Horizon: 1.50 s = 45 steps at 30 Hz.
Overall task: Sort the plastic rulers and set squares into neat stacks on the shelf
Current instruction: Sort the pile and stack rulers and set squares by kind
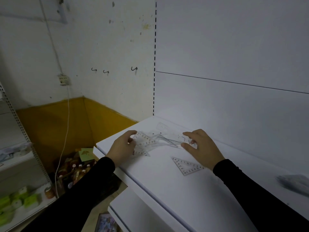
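Your left hand (122, 146) and right hand (199, 145): each grip pinching opposite ends of clear ruler pile (160, 140) on shelf (167, 190); lone set square (186, 165) nearby.

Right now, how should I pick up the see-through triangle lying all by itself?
The lone set square lies flat on the white shelf, so probably slide it toward the shelf's front edge, then pinch the overhanging corner from the front with thumb above, fingers below.
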### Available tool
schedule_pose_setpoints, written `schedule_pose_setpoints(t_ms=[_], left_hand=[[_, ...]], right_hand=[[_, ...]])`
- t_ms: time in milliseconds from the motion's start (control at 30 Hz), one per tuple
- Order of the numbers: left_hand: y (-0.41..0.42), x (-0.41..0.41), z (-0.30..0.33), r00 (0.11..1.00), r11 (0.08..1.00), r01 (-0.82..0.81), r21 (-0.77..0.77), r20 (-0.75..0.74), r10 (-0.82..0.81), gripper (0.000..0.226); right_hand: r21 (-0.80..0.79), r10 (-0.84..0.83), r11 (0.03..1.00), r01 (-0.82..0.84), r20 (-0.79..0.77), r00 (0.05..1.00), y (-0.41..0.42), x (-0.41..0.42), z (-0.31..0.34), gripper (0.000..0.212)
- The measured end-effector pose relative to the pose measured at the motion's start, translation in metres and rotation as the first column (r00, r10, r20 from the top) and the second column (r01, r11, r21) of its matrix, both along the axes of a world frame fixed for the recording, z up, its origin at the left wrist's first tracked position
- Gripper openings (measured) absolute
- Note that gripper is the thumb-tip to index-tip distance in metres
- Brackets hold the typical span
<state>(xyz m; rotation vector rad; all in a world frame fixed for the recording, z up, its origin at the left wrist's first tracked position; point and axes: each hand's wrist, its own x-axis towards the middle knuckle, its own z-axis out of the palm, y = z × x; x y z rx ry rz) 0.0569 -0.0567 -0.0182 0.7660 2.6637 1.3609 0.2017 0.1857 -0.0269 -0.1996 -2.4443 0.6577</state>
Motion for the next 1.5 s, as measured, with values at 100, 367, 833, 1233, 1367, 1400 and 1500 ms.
schedule_pose_setpoints(t_ms=[100, 367, 833, 1233, 1367, 1400, 1500], left_hand=[[0.009, 0.003, 0.002, 0.996, 0.995, 0.084, -0.046, -0.032, -0.086, 0.049], [0.069, 0.001, 0.012, 0.917, 0.925, 0.369, -0.095, -0.126, -0.379, 0.061], [0.213, 0.123, 0.016, 0.515, 0.563, 0.781, -0.27, -0.231, -0.825, 0.063], [0.282, 0.233, 0.013, 0.491, 0.502, 0.759, -0.415, -0.142, -0.86, 0.055], [0.295, 0.249, 0.014, 0.549, 0.526, 0.713, -0.464, -0.098, -0.83, 0.066], [0.295, 0.254, 0.013, 0.562, 0.536, 0.706, -0.463, -0.095, -0.822, 0.068], [0.291, 0.276, 0.013, 0.584, 0.583, 0.714, -0.387, -0.128, -0.801, 0.082]], right_hand=[[0.019, -0.049, 0.999, 0.05, -0.013, 0.999, 0.005, 0.009, 0.001, 0.039], [0.098, -0.358, 0.928, 0.36, -0.033, 0.933, 0.023, 0.059, 0.018, 0.04], [0.075, -0.826, 0.564, 0.823, 0.014, 0.564, 0.01, 0.266, 0.025, 0.036], [0.09, -0.876, 0.48, 0.873, 0.106, 0.471, 0.012, 0.395, 0.01, 0.039], [0.079, -0.858, 0.509, 0.857, 0.122, 0.498, 0.026, 0.434, 0.005, 0.039], [0.078, -0.852, 0.519, 0.851, 0.124, 0.508, 0.03, 0.443, 0.005, 0.04], [0.078, -0.83, 0.554, 0.829, 0.126, 0.544, 0.04, 0.467, 0.002, 0.04]])
